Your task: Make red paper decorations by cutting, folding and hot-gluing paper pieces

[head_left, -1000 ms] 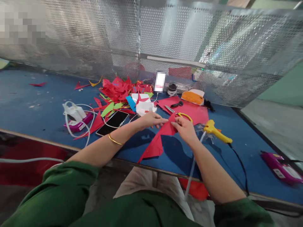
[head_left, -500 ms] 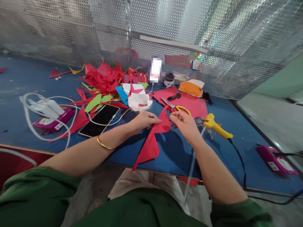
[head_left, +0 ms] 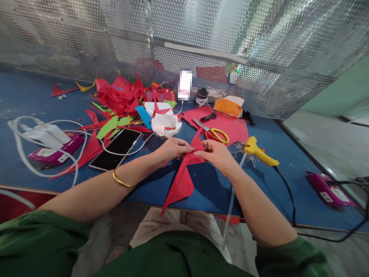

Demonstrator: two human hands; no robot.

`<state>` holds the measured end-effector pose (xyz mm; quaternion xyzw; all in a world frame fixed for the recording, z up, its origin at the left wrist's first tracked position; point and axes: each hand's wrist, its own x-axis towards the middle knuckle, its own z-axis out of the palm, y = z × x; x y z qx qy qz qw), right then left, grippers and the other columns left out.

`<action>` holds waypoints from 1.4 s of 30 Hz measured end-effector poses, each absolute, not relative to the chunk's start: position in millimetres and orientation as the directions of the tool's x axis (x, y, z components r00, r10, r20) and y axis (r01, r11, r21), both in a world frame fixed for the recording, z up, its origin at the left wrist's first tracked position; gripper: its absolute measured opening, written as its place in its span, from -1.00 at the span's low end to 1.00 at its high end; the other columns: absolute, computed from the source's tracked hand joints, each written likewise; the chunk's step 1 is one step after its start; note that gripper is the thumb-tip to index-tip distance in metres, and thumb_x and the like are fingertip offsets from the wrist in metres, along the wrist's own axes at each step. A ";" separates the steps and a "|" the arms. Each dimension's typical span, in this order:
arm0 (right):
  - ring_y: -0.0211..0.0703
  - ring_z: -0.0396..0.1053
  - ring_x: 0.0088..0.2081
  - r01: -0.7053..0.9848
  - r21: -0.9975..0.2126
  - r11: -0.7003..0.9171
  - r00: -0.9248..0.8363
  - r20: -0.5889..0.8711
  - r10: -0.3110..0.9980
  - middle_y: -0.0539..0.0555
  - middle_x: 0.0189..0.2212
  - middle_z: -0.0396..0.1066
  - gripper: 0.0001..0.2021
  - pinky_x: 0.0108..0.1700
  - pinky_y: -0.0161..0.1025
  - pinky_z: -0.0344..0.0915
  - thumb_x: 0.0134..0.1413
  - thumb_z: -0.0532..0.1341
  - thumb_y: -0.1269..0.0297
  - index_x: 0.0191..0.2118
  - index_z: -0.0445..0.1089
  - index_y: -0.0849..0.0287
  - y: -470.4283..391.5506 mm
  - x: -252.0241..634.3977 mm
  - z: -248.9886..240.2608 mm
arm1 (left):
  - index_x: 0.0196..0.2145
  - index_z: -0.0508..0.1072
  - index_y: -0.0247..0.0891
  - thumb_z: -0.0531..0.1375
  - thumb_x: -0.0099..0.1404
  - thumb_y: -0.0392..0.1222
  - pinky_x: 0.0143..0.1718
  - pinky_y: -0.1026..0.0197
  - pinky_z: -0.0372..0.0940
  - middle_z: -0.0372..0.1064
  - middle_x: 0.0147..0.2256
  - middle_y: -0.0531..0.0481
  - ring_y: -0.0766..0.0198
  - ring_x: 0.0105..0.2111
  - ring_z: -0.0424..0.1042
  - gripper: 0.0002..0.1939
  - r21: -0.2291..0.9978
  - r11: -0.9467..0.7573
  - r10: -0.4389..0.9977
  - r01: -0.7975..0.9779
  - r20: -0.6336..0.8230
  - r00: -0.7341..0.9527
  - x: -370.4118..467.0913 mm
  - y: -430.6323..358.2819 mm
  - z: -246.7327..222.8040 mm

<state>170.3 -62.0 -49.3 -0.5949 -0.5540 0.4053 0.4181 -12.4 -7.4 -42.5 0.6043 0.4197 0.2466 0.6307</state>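
A folded red paper piece (head_left: 181, 181) with pointed ends hangs between my hands, its long tip reaching past the table's front edge. My left hand (head_left: 173, 151) pinches its upper part from the left. From the right, my right hand (head_left: 216, 154) grips the same upper part, thumb on top and fingers behind. Just beyond the hands lie scissors (head_left: 219, 134) with yellow handles, on a flat red sheet (head_left: 235, 129). A white dish (head_left: 166, 126) with small coloured bits stands a little to the left of them.
A yellow glue gun (head_left: 261, 152) with its stick lies at right, near a purple power strip (head_left: 330, 188). To the left are a black phone (head_left: 115, 150), white cables and chargers (head_left: 46, 134). Behind, red paper shapes (head_left: 121, 94) are heaped before a perforated metal screen (head_left: 198, 34).
My right hand has moved left and closed on the red paper, which it stood beside before. My left hand keeps its pinch. The whole view has shifted slightly.
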 end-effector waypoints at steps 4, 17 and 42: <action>-0.23 0.36 -0.51 0.315 -0.949 -0.020 0.076 0.004 0.997 -0.03 -0.53 0.46 -0.73 -0.44 -0.26 0.32 -0.16 0.36 0.11 -0.35 0.42 0.16 -60.2 167.9 -55.0 | -0.63 0.45 -0.26 0.32 0.12 -0.17 -0.55 0.27 0.04 0.24 -0.65 0.08 0.41 -0.60 0.17 -0.77 0.968 0.130 0.821 0.214 -0.226 0.524 -11.3 -8.2 -43.2; -0.25 0.35 -0.45 0.267 -0.962 -0.054 0.064 -0.038 0.997 -0.01 -0.44 0.48 -0.67 -0.46 -0.29 0.31 -0.26 0.42 0.16 -0.32 0.41 0.16 -61.7 167.1 -51.6 | -0.59 0.46 -0.26 0.31 0.15 -0.12 -0.55 0.28 0.03 0.24 -0.63 0.08 0.43 -0.60 0.15 -0.76 0.971 0.140 0.828 0.192 -0.221 0.515 -11.9 -8.8 -43.5; -0.23 0.41 -0.54 0.205 -0.977 -0.058 0.141 -0.029 0.990 -0.08 -0.61 0.39 -0.64 -0.46 -0.26 0.34 -0.27 0.41 0.12 -0.32 0.38 0.17 -58.9 173.8 -47.9 | -0.67 0.36 -0.24 0.36 0.11 -0.07 -0.56 0.23 -0.08 0.17 -0.66 0.11 0.44 -0.64 0.03 -0.65 0.971 0.158 0.811 0.179 -0.231 0.537 -11.6 -9.1 -46.5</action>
